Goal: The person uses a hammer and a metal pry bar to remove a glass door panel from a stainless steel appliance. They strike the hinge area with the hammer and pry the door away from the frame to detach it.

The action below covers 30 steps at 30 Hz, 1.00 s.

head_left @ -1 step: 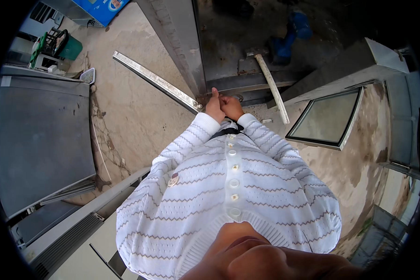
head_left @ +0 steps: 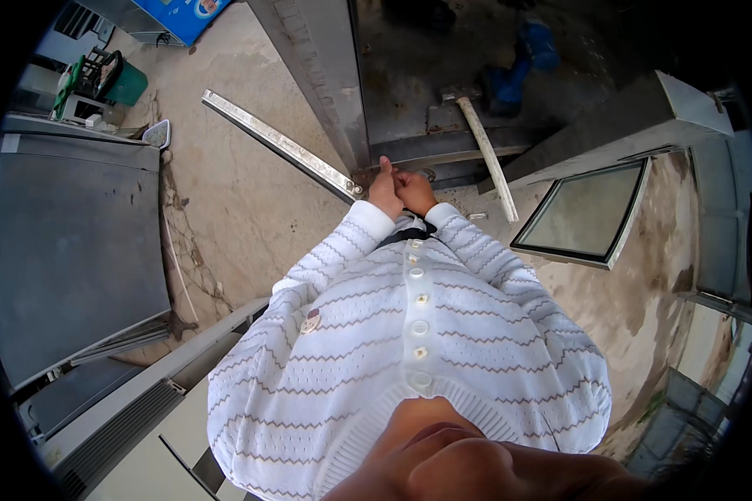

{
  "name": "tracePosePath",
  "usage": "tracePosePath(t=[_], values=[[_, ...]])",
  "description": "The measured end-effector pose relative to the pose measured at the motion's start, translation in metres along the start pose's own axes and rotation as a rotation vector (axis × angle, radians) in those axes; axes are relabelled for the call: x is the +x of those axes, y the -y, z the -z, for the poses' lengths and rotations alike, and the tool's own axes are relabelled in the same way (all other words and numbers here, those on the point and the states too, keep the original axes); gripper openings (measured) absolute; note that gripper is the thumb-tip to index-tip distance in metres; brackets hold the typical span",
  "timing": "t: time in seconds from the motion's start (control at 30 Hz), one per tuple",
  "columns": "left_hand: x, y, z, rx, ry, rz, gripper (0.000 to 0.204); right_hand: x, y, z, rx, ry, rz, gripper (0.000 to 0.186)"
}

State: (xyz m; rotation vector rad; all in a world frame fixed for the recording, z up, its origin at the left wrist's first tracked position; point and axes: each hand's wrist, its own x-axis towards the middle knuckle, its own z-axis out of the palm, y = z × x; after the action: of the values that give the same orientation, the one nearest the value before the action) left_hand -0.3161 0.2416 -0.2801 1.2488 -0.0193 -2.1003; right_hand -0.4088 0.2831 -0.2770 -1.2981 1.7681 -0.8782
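Observation:
Close together in front of my waist are my left hand (head_left: 383, 194) and my right hand (head_left: 416, 192). The left thumb points away from me, and the other left fingers curl in toward the right hand. My right hand is closed, its knuckles upward. Whatever the fingers hold, if anything, is hidden between and under them. A pale, worn metal bar (head_left: 280, 144) slants up from the left, its near end beside my left wrist. Beyond my hands to the right lies a hammer (head_left: 486, 154) with a pale handle pointing toward me.
A blue cordless drill (head_left: 506, 83) stands on the dark surface ahead, past a grey metal post (head_left: 322, 79). A framed glass pane (head_left: 589, 209) is at the right. A large grey panel (head_left: 75, 250) fills the left, with a green bucket (head_left: 127, 87) beyond it.

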Motion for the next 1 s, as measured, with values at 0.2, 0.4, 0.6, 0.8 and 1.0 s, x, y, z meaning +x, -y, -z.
tracePosePath(t=[0.2,0.4,0.6,0.8,1.0], values=[[0.006,0.005,0.002,0.084,-0.014,-0.064,0.047,0.0,-0.002,0.001,0.024,-0.01,0.041,0.02],[0.001,0.002,-0.002,0.107,-0.071,-0.058,0.049,-0.001,0.001,0.001,-0.001,-0.036,0.078,0.019],[-0.017,-0.012,-0.009,0.165,-0.054,0.0,0.054,-0.001,0.017,0.005,-0.138,-0.035,0.113,0.017],[-0.004,-0.01,-0.001,0.146,-0.077,0.024,0.054,-0.005,0.02,0.004,-0.182,-0.076,0.162,0.016],[0.002,-0.007,0.003,0.08,-0.059,0.036,0.051,-0.008,0.028,0.005,-0.239,-0.085,0.197,0.016]])
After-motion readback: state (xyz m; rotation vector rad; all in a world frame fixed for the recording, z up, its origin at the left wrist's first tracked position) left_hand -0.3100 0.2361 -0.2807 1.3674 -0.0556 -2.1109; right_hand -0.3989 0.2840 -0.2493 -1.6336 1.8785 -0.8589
